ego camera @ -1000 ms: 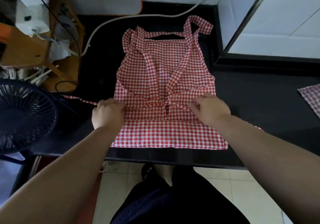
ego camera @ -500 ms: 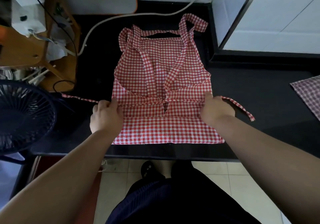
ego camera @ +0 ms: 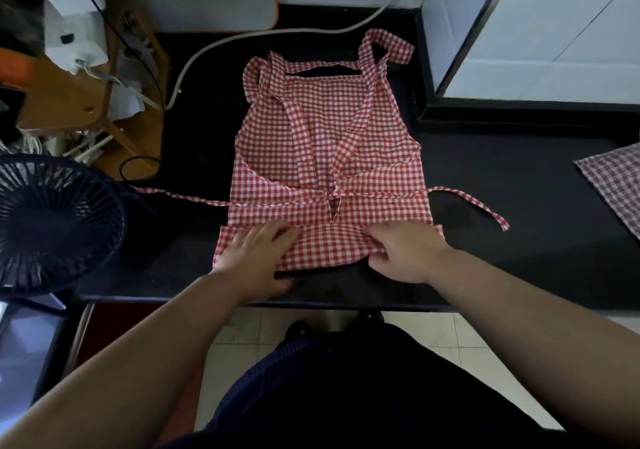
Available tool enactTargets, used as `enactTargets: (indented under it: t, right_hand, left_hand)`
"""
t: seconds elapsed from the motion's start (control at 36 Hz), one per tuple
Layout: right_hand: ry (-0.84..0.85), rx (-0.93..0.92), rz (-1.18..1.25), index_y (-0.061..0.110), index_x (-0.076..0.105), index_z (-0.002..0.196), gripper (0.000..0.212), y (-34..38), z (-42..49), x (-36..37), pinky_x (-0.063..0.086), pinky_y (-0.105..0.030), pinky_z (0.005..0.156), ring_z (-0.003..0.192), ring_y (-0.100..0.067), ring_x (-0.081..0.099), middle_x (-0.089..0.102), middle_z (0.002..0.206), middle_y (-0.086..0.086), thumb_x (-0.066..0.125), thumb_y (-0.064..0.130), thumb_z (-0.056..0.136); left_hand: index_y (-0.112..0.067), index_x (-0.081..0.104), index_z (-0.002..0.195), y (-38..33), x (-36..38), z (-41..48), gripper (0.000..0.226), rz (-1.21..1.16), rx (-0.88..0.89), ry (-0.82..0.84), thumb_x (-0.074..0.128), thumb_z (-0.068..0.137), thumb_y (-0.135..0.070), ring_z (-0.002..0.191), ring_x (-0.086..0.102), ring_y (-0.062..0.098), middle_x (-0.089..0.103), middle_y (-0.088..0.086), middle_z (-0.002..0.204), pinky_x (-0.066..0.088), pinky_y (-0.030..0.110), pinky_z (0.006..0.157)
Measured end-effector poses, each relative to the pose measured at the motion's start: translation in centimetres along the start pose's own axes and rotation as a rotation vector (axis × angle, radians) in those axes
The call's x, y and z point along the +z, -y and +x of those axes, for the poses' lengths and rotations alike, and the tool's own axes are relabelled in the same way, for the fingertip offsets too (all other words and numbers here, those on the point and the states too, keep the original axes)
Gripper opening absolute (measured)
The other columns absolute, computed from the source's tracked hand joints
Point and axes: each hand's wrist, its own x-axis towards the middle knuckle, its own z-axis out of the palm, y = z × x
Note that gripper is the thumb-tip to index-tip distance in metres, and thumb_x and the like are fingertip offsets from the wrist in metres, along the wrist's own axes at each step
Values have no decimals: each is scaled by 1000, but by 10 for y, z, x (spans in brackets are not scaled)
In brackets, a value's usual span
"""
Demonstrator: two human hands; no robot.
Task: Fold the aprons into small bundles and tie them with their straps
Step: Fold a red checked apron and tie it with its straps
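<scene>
A red gingham apron point(ego camera: 329, 136) lies spread on the black counter point(ego camera: 519, 171) beyond both hands. The left hand point(ego camera: 254, 258) presses flat on its near hem, fingers straight; the right hand point(ego camera: 405, 251) pinches the hem's bunched fold

One red apron point(ego camera: 325, 136), perhaps a second apron point(ego camera: 616, 185), one fan point(ego camera: 52, 220), left hand point(ego camera: 256, 258), right hand point(ego camera: 405, 254).

This looks like a home kitchen or utility corner: a black stone tabletop point(ego camera: 519, 258) runs along white tiled walls point(ego camera: 554, 32), pale floor tiles point(ego camera: 242, 337) lie below, and a dark fan point(ego camera: 52, 223) stands beside a cluttered wooden stand point(ego camera: 86, 102).
</scene>
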Motion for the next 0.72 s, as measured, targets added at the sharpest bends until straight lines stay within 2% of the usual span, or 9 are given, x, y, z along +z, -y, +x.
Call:
enactTargets:
  t: [0.06, 0.17, 0.25, 0.33, 0.42, 0.53, 0.61, 0.67, 0.72]
  right_hand:
    - [8, 6, 84, 20, 58, 105, 25, -5, 4, -11, 47, -26, 72, 85, -14, 56, 64, 100, 3, 48, 39, 93]
    - [-62, 60, 52, 22, 48, 92, 15, -17, 14, -33, 37, -21, 57, 68, -8, 49, 55, 80, 6, 45, 37, 94]
    - [-178, 119, -50, 21, 53, 110, 28, -24, 26, -42, 50, -30, 73, 75, -12, 57, 60, 87, 6, 41, 41, 95]
    - [-230, 171, -156, 24, 44, 131, 35, -23, 32, -47, 38, -40, 103, 112, -22, 56, 58, 125, 0, 35, 39, 101]
    - [-259, 215, -207, 23, 45, 132, 33, -20, 37, -43, 34, -40, 107, 124, -25, 48, 49, 135, -3, 41, 32, 101]
    - [-181, 152, -97, 19, 49, 132, 56, -16, 39, -26, 36, -39, 104, 121, -24, 48, 50, 133, -4, 18, 50, 98]
    - [-52, 184, -20, 21, 24, 149, 101, -10, 36, -12, 16, -44, 115, 140, -26, 27, 26, 154, -4, -9, 75, 70]
    - [6, 216, -24, 22, 6, 152, 100, -10, 36, -3, 4, -46, 117, 145, -27, 11, 6, 160, -2, 2, 83, 73]
    - [56, 206, -47, 23, -6, 151, 98, -15, 40, -1, -1, -48, 117, 147, -29, 2, -6, 160, -3, 26, 82, 79]
  left_hand:
    - [-30, 41, 134, 7, -12, 6, 60, -109, -14, -39, 67, 80, -31, 117, 50, 23, 34, -7, 140, 46, 38, 97]
    - [-24, 58, 107, 23, -42, 21, 30, -391, -85, -130, 66, 79, -19, 91, 61, 20, 62, -3, 98, 50, 30, 77]
    - [-26, 59, 115, 39, -53, 33, 31, -375, -172, -146, 64, 86, -37, 94, 62, 25, 63, 0, 94, 51, 34, 82]
    - [-28, 57, 122, 47, -57, 44, 41, -132, -230, -238, 50, 91, -54, 114, 52, 30, 62, 6, 116, 37, 39, 100]
    - [-32, 45, 139, 38, -51, 51, 43, 157, -269, -299, 41, 98, -46, 133, 32, 25, 41, 0, 144, 20, 43, 109]
    - [-29, 51, 137, 32, -28, 52, 56, 5, -196, -426, 63, 86, -9, 118, 48, 38, 47, 9, 139, 42, 49, 95]
    - [-20, 60, 125, 23, -12, 46, 38, -52, 22, -479, 54, 87, -19, 106, 62, 36, 60, 10, 128, 54, 50, 83]
    - [-22, 41, 145, 11, -4, 42, 60, -26, -13, -247, 29, 93, -49, 139, 36, 31, 35, 8, 153, 28, 49, 113]
    - [-30, 2, 154, 10, 4, 44, 76, 11, -116, -70, 17, 90, -67, 148, -10, 26, -9, 3, 162, -5, 44, 118]
